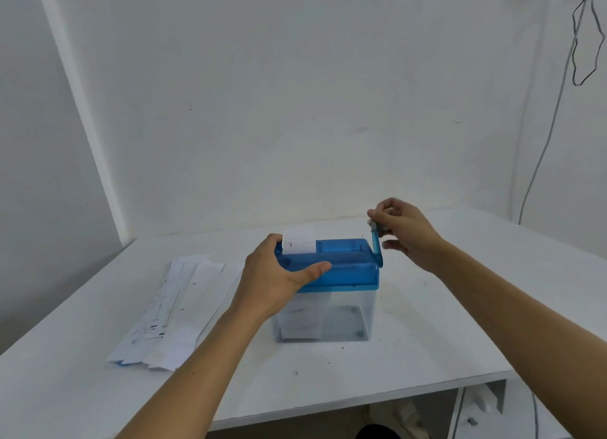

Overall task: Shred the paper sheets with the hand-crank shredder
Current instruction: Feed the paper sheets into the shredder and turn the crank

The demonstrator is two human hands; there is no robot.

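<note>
- The right hand (404, 231) pinches the knob at the top of the crank (377, 245) between thumb and curled fingers. The lower fingers hang loose beside the arm of the crank.
- The crank looks like thin blue plastic, stiff but likely to snap if forced. The knob is the place to hold it, and steady turns suit it better than jerks.
- The left hand (279, 274) grips the left end of the shredder (348, 268), fingers wrapped over the far edge and the thumb laid along the front of the blue lid.
- The shredder stands in the middle of the table (427, 323). It is probably light enough to slide or tip under cranking, so this bracing hold matters.
- A white sheet (299, 240) stands upright in the slot, just beside the left fingers. It is thin and floppy and may skew or jam if fed crooked.
- The clear bin (345, 317) under the lid shows pale paper lying at the bottom.
- A stack of sheets (177, 310) lies flat on the table left of the shredder, near the left forearm and within reach. These are light and would slide easily.
- A cable (538, 162) hangs down the wall at the right, well apart from the crank. Nothing stands in the path of its swing.
</note>
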